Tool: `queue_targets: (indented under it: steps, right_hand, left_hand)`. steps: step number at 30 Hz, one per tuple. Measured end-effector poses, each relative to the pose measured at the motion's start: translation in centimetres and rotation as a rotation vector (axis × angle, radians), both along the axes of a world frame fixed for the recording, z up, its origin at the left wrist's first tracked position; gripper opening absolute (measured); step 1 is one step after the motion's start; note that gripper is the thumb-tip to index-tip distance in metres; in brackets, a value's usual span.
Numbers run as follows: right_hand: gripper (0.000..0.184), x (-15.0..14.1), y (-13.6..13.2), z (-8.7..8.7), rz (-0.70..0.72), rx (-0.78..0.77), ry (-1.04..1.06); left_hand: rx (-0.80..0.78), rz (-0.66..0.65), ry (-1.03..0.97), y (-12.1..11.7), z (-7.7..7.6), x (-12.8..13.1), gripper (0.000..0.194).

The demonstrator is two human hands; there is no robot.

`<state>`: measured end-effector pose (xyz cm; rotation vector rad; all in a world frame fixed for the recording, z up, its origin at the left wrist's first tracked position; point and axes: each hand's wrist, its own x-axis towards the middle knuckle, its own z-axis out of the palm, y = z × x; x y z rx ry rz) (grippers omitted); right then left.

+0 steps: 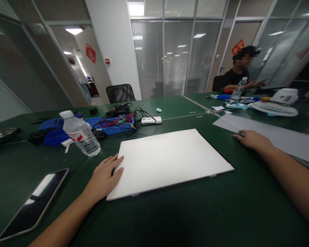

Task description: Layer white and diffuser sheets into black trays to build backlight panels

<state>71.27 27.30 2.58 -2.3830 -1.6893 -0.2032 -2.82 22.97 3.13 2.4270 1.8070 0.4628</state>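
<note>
We see a white rectangular panel (167, 163) lying flat on the green counter (170, 223), in front of the wearer, dark strip along its right edge, small tabs on the near edge. Left hand (104, 178): open, fingers loosely spread, fingertips and thumb resting on the panel's left edge; we see no grip around it. Right hand (254, 140): fingers partly curled, at the edge of a large white sheet (278, 134), well apart from the panel. Something small and dark (242, 134) shows at its fingertips; we can't tell what it is or if it's gripped.

Left side: we have a smartphone (37, 204) flat near the left forearm, plus a clear water bottle (79, 133) with white cap beyond the left hand. Behind the panel, a blue tray (113, 130) with tangled wires (122, 120), white plastic device (151, 120) just beside. Far right: second bottle (238, 91), white slotted appliance (275, 108), and a seated person (235, 77) in a dark top.
</note>
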Motion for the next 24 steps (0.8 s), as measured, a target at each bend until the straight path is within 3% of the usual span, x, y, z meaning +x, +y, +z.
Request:
queue_targets:
  steps: [2, 9, 15, 17, 22, 24]
  right_hand:
    - [0.054, -1.1, 0.0, 0.3, -0.036, -0.054, -0.012]
    - [0.05, -5.8, -0.1, 1.6, 0.058, -0.074, -0.081]
    - [0.047, -9.9, -1.1, 3.3, 0.123, 0.021, -0.16]
    - [0.045, -11.7, -1.6, 3.8, 0.242, 0.034, -0.178]
    - [0.037, -17.3, -3.6, 4.6, 0.806, 0.051, -0.136]
    - [0.034, -19.6, -4.4, 4.8, 0.97, 0.06, -0.098]
  left_hand:
    - [0.002, 0.004, -0.005, -0.1, 0.1, 0.1, 0.066]
    - [0.008, 0.005, -0.005, 0.0, -0.1, 0.0, 0.067]
    - [0.02, 0.008, -0.009, -0.1, 0.0, 0.1, 0.067]
    - [0.016, 0.01, -0.007, -0.2, 0.2, 0.3, 0.067]
    - [-0.019, 0.018, 0.004, -0.3, 0.5, 0.4, 0.07]
    - [-0.021, 0.02, 0.006, -0.3, 0.5, 0.3, 0.07]
